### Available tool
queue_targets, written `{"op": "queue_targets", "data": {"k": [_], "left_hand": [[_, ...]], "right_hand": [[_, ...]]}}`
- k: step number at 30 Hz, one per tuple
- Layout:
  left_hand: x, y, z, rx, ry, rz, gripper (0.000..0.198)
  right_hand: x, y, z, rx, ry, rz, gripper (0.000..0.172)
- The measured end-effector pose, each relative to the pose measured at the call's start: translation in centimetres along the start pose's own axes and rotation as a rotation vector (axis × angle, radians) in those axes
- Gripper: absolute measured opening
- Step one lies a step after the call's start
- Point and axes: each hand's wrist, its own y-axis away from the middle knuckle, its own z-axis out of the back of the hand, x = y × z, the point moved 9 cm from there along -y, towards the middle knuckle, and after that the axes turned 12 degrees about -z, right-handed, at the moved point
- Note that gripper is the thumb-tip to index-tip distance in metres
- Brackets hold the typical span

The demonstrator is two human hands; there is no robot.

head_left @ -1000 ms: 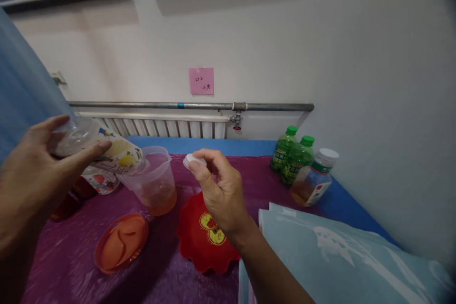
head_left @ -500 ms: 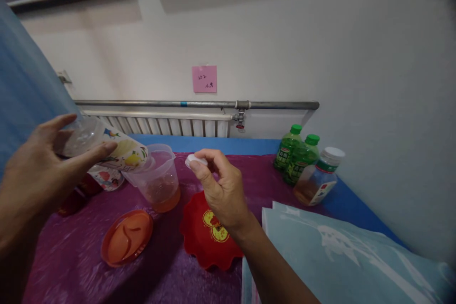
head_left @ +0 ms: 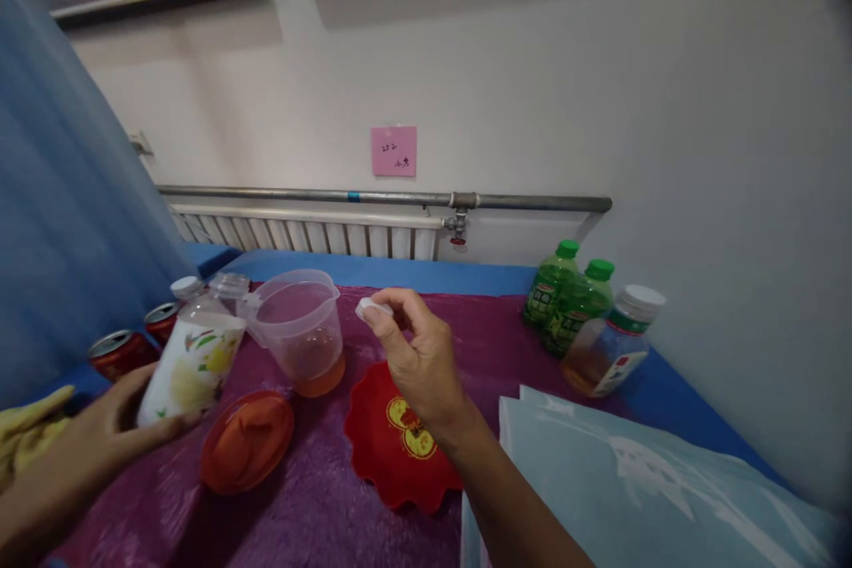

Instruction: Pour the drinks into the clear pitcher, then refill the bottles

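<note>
In the head view we see the left hand (head_left: 110, 428) wrapped around the lower part of a clear plastic bottle (head_left: 196, 355) with a fruit-printed label. Its long axis is nearly upright, leaning a little right, and its uncapped mouth points up just beside the rim of a clear measuring cup (head_left: 299, 328) holding a shallow layer of orange liquid. We cannot tell whether the bottle's base touches the crinkled purple cloth (head_left: 299, 515). The right hand (head_left: 419, 359) hovers above a scalloped red plate (head_left: 399, 448), thumb and forefinger pinched on a small white cap (head_left: 373, 309). A round orange dish (head_left: 248, 439) lies just right of the bottle; two red cans (head_left: 116, 351) crowd its left. Open cloth lies toward us, and a pale blue sheet (head_left: 632, 479) covers the right.
</note>
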Motion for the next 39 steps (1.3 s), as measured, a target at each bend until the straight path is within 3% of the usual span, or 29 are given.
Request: {"op": "queue_targets", "data": {"k": [3, 6, 11, 13, 21, 25, 29, 33, 36, 39], "left_hand": [[2.4, 1.8, -3.7, 0.087, 0.266, 0.167, 0.117], [3.2, 3.7, -6.3, 0.147, 0.352, 0.108, 0.108], [2.1, 6.4, -10.0, 0.393, 0.306, 0.017, 0.103], [1.0, 6.7, -10.8, 0.437, 0.31, 0.02, 0.107], [-0.7, 7.3, -11.4, 0.394, 0.353, 0.013, 0.102], [-0.7, 7.9, -11.5, 0.386, 0.435, 0.013, 0.096], [0.1, 8.2, -12.1, 0.45, 0.368, -0.03, 0.101], [-0.1, 8.6, -12.5, 0.445, 0.459, -0.078, 0.089], [-0.7, 8.6, -12.3, 0.446, 0.488, -0.095, 0.087], [-1.0, 7.6, -10.8, 0.38, 0.525, -0.092, 0.085]], "right_hand": [[-0.7, 0.3, -1.0, 0.028, -0.049, -0.042, 0.015], [-1.2, 1.1, -2.3, 0.06, -0.105, -0.089, 0.017], [-1.6, 2.5, -4.3, 0.104, -0.094, -0.115, 0.023], [-1.4, 2.8, -4.7, 0.12, -0.046, -0.104, 0.022], [-0.3, 3.4, -5.2, 0.182, 0.087, 0.051, 0.021], [0.5, 3.8, -5.6, 0.231, 0.144, 0.161, 0.019], [1.1, 4.1, -6.1, 0.274, 0.183, 0.223, 0.017], [1.8, 4.7, -6.7, 0.317, 0.211, 0.283, 0.019], [2.2, 5.2, -7.2, 0.369, 0.213, 0.304, 0.026], [2.1, 5.3, -7.1, 0.388, 0.208, 0.283, 0.046]]}}
